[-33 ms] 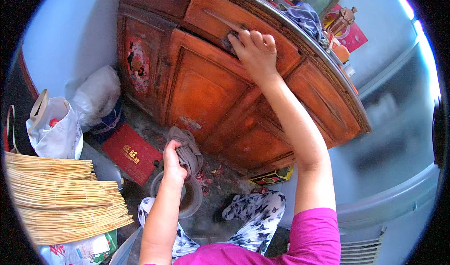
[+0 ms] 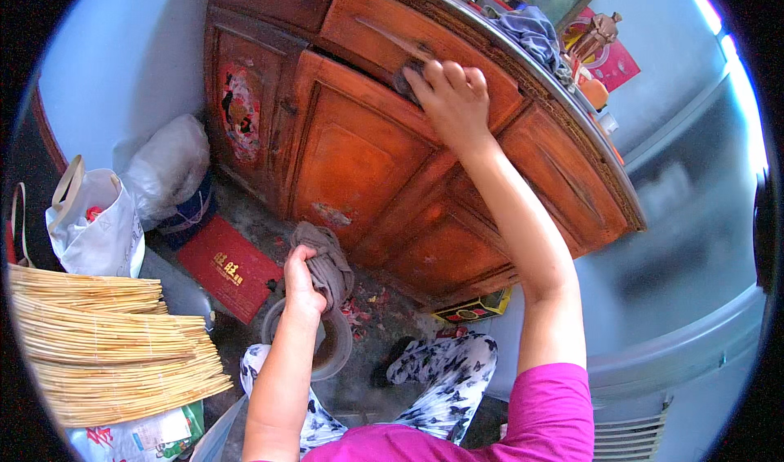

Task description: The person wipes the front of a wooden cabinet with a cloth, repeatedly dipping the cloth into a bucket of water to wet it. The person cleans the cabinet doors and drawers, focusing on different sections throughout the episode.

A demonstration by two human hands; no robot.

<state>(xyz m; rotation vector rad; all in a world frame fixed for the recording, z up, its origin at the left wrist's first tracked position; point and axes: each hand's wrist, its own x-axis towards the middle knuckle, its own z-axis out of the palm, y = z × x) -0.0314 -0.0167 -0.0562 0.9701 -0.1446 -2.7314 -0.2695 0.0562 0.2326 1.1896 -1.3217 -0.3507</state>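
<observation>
My right hand [image 2: 454,94] is closed on a small dark grey scouring pad [image 2: 407,80] and presses it to the lower edge of a drawer front. The drawer belongs to a reddish-brown wooden cabinet [image 2: 359,164], worn and stained in places. Lower down, my left hand [image 2: 302,282] grips a bunched grey-brown rag [image 2: 328,267]. Below that rag stands a round plastic tub [image 2: 343,356] of murky brown liquid, partly hidden by my left forearm.
To the left are a bamboo-like slatted mat [image 2: 114,343], a white bag [image 2: 98,225], a blue bucket [image 2: 189,217] with clear plastic, and a red box [image 2: 224,267]. A black-and-yellow box [image 2: 474,307] lies under the cabinet. Cloth [image 2: 531,37] and a figurine [image 2: 598,33] sit on top.
My right hand has slid slightly to the right and down along the drawer edge with the scouring pad. The left hand and the rag have stayed put.
</observation>
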